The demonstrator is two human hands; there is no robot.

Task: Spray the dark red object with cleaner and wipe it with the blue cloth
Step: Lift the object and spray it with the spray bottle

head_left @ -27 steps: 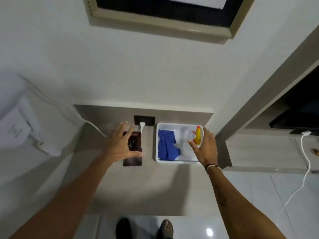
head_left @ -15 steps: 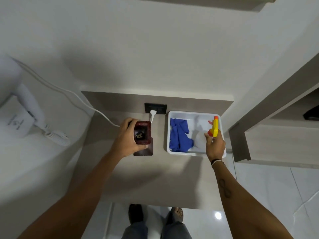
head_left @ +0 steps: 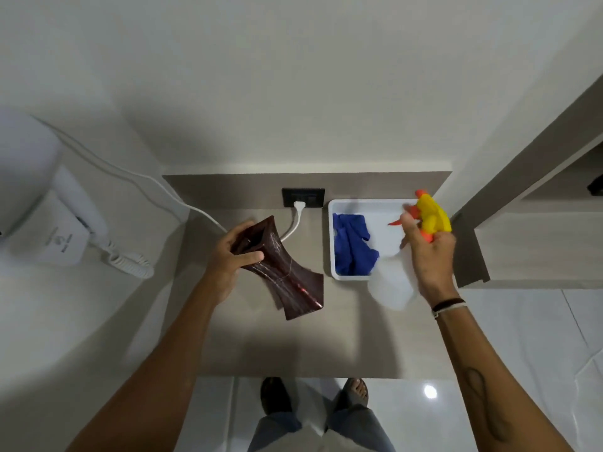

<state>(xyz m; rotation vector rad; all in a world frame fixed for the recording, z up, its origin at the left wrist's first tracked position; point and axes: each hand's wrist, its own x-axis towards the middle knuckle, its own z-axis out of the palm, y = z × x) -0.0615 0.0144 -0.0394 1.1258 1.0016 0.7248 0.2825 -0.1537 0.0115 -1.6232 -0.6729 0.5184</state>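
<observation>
My left hand (head_left: 228, 256) grips the rim of a dark red glossy vase (head_left: 287, 278) and holds it tilted over the counter, base toward the lower right. My right hand (head_left: 430, 256) holds a spray bottle (head_left: 394, 285) with a translucent white body and a yellow and orange trigger head, lifted above the tray's front right corner. The blue cloth (head_left: 352, 249) lies crumpled in the left half of the white tray (head_left: 368, 207).
A grey counter (head_left: 293, 347) juts from the wall. A black socket (head_left: 303, 197) with a white plug and cable sits behind the vase. A wall-mounted white hair dryer (head_left: 75, 223) with coiled cord is at left. A wooden shelf unit (head_left: 522, 249) stands at right. My feet show below.
My left hand has lifted the vase off the counter and tipped it sideways. My right hand has raised the spray bottle out of the tray.
</observation>
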